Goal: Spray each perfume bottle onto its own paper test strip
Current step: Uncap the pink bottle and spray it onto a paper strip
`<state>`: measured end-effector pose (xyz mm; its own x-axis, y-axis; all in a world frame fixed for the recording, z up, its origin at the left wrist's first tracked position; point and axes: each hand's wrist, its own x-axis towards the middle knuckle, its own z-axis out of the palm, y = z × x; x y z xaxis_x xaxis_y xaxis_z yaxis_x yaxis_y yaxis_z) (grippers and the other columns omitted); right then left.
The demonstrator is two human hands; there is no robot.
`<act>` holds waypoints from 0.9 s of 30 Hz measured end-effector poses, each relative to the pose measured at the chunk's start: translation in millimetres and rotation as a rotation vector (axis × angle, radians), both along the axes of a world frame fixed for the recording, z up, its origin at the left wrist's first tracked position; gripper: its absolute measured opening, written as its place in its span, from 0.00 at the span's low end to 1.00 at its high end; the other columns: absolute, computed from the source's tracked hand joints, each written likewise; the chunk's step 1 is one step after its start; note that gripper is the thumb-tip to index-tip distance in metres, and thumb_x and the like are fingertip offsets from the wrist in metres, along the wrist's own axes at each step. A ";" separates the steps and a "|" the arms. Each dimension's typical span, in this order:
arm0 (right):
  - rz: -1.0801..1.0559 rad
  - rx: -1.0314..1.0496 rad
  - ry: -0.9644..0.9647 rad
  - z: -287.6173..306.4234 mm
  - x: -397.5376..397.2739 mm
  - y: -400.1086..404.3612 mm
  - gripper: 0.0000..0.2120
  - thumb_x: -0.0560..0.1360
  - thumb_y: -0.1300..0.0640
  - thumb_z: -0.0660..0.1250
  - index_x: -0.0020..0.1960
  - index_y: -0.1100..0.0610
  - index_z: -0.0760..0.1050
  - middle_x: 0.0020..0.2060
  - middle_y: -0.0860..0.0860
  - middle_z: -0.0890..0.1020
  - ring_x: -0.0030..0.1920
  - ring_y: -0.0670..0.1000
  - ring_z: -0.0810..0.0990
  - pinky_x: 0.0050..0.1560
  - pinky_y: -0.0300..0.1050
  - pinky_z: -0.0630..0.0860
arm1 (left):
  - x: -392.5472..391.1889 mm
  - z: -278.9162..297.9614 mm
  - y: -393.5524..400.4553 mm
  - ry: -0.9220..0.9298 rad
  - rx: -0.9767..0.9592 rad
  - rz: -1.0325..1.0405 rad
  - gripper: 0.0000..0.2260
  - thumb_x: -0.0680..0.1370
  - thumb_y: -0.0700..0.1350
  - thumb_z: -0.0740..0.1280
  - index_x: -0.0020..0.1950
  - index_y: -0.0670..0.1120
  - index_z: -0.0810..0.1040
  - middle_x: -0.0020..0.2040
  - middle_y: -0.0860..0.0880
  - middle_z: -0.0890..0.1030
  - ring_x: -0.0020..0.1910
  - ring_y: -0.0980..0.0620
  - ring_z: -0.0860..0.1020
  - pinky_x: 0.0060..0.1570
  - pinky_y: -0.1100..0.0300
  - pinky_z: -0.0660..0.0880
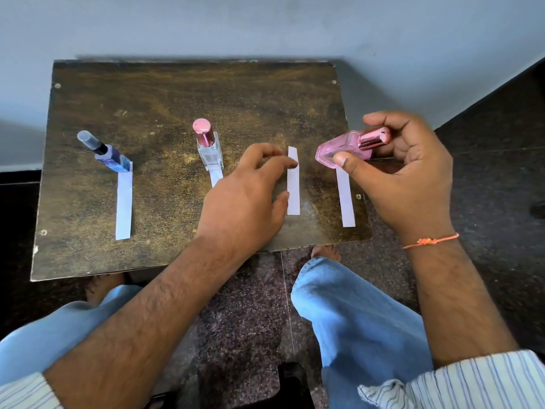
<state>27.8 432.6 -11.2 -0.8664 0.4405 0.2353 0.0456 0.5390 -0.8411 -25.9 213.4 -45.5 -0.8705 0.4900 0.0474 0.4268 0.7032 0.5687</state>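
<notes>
Perfume bottle (343,149) of pink glass, its rose-gold cap on, lay tilted in the right hand (404,172), pinched between thumb and curled fingers above the rightmost paper strip (345,199). The left hand (247,196) hovered with relaxed, spread fingers, holding nothing, just beside the third strip (293,184). Farther back on the worn wooden table (147,113), a clear bottle with a pink cap (208,146) stood on the second strip (216,177), and a blue bottle with a clear cap (104,152) stood at the head of the leftmost strip (124,208). No lettering was readable on any bottle.
</notes>
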 end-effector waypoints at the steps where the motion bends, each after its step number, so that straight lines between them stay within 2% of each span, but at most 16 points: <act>1: -0.002 -0.003 0.005 -0.2 -0.2 -0.3 0.24 0.71 0.53 0.85 0.59 0.35 0.79 0.51 0.45 0.88 0.48 0.44 0.87 0.53 0.43 0.86 | 0.0 -1.0 -0.9 -0.005 -0.008 0.001 0.21 0.81 0.51 0.73 0.74 0.58 0.79 0.76 0.59 0.73 0.50 0.50 0.85 0.43 0.50 0.85; 5: 0.003 -0.006 0.009 -2.6 -0.9 -1.7 0.24 0.72 0.53 0.85 0.59 0.36 0.79 0.51 0.48 0.88 0.48 0.46 0.87 0.52 0.44 0.85 | -1.6 -4.3 -2.1 -0.014 -0.023 0.008 0.21 0.81 0.57 0.74 0.75 0.59 0.79 0.77 0.60 0.72 0.52 0.51 0.85 0.45 0.50 0.85; 9: 0.033 -0.046 0.007 -6.2 -2.8 -2.9 0.24 0.73 0.56 0.84 0.60 0.38 0.78 0.54 0.48 0.89 0.53 0.49 0.88 0.55 0.49 0.87 | -1.5 -6.2 -0.6 -0.009 -0.060 0.010 0.22 0.81 0.61 0.72 0.75 0.61 0.79 0.79 0.60 0.70 0.54 0.50 0.86 0.45 0.52 0.83; 12: 0.044 -0.075 0.015 -8.5 -5.6 -2.8 0.22 0.74 0.58 0.83 0.60 0.40 0.78 0.56 0.49 0.89 0.57 0.51 0.89 0.57 0.48 0.87 | -1.6 -7.0 0.0 -0.002 -0.067 0.016 0.22 0.81 0.63 0.72 0.74 0.62 0.79 0.80 0.59 0.69 0.54 0.50 0.86 0.46 0.52 0.82; 17: 0.025 -0.117 0.018 -14.1 -11.9 -3.5 0.19 0.76 0.59 0.81 0.59 0.42 0.79 0.55 0.50 0.89 0.56 0.54 0.87 0.55 0.49 0.87 | 1.5 -8.5 1.0 0.027 -0.104 0.005 0.21 0.81 0.65 0.70 0.74 0.65 0.80 0.80 0.58 0.69 0.53 0.48 0.86 0.42 0.55 0.78; 20: 0.038 -0.148 0.023 -17.8 -15.8 -3.8 0.18 0.77 0.60 0.80 0.62 0.47 0.80 0.55 0.52 0.88 0.55 0.51 0.86 0.55 0.44 0.85 | 2.5 -9.6 1.8 0.038 -0.111 0.015 0.20 0.81 0.66 0.70 0.72 0.65 0.81 0.80 0.57 0.69 0.51 0.47 0.87 0.41 0.56 0.75; 22: 0.056 -0.161 0.031 -20.0 -18.2 -5.7 0.17 0.78 0.62 0.78 0.64 0.51 0.80 0.54 0.52 0.88 0.54 0.46 0.85 0.55 0.38 0.83 | 3.0 -10.1 2.4 0.038 -0.111 0.026 0.20 0.81 0.66 0.70 0.72 0.66 0.81 0.80 0.57 0.69 0.51 0.47 0.87 0.41 0.55 0.77; 27: 0.100 -0.152 0.023 -23.5 -22.4 -13.3 0.17 0.80 0.64 0.76 0.66 0.52 0.79 0.55 0.49 0.87 0.54 0.38 0.83 0.56 0.32 0.80 | 6.3 -8.4 5.2 0.045 -0.125 0.054 0.20 0.81 0.68 0.69 0.72 0.65 0.80 0.80 0.58 0.69 0.51 0.48 0.87 0.42 0.54 0.80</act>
<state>5.5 419.3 -34.7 -0.9029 0.3839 0.1931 -0.0223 0.4069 -0.9132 -19.6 218.6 -53.9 -0.8942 0.4467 0.0283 0.4091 0.7901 0.4564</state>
